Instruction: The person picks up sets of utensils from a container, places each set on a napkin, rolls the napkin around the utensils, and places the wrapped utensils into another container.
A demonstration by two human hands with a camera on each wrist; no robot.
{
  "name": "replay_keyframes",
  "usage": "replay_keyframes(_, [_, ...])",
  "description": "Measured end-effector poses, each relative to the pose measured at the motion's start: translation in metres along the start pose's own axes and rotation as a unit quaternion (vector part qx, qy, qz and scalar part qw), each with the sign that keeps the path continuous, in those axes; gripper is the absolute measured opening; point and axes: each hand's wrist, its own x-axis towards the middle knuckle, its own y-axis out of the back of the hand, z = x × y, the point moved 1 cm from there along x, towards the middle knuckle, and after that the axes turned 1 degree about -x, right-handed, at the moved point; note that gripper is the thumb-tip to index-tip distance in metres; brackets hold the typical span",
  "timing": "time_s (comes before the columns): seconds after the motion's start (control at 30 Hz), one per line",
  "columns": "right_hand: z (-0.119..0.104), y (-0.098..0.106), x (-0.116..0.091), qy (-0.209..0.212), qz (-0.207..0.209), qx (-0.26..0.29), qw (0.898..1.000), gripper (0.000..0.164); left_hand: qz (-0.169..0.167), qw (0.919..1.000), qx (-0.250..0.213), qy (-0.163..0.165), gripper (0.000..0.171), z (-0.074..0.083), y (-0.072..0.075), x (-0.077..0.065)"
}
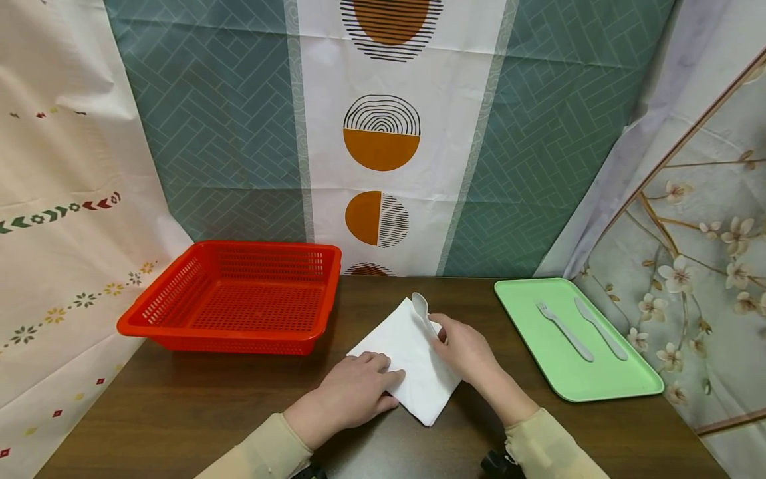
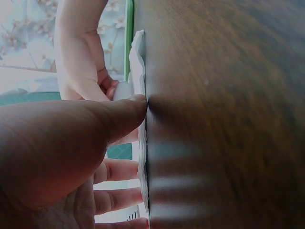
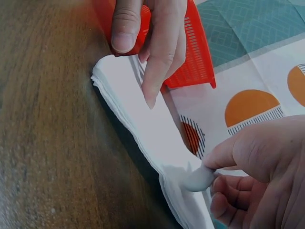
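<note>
A folded white napkin (image 1: 413, 372) lies turned like a diamond on the wooden table. My left hand (image 1: 359, 389) rests on its left side with fingers spread fairly straight; in the left wrist view the thumb (image 2: 128, 112) touches the napkin's edge. My right hand (image 1: 467, 349) pinches a white plastic spoon (image 1: 421, 306) between thumb and fingers over the napkin's right side. The spoon's bowl points toward the back of the table. In the right wrist view one end of the spoon (image 3: 199, 180) shows below the fingertips, close to the napkin.
To the right lies a light green tray (image 1: 574, 382) bearing a white fork (image 1: 565, 331) and a white knife (image 1: 601, 329). A red plastic basket (image 1: 239, 339) stands at the back left. Patterned cloths hang behind the table (image 1: 197, 412) and at both sides.
</note>
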Motion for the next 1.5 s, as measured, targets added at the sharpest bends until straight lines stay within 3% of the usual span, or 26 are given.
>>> replay_keyframes(0.27, [0.002, -0.006, 0.002, -0.034, -0.04, 0.038, 0.998, 0.049, 0.006, 1.0, 0.0, -0.003, 0.032, 0.0, -0.001, 0.0])
replay_keyframes(1.0, [0.003, -0.01, 0.008, -0.052, -0.076, 0.024, 0.995, 0.054, -0.021, 0.9998, -0.005, 0.004, 0.037, -0.001, 0.001, 0.002])
replay_keyframes(1.17, [0.003, -0.011, 0.006, -0.043, -0.073, 0.006, 0.996, 0.049, -0.025, 0.9996, -0.007, 0.005, 0.038, -0.001, 0.001, 0.002])
replay_keyframes(1.5, [0.004, -0.002, -0.009, 0.018, -0.064, -0.034, 0.997, 0.037, -0.025, 0.9996, -0.008, 0.005, 0.038, -0.001, 0.002, 0.002])
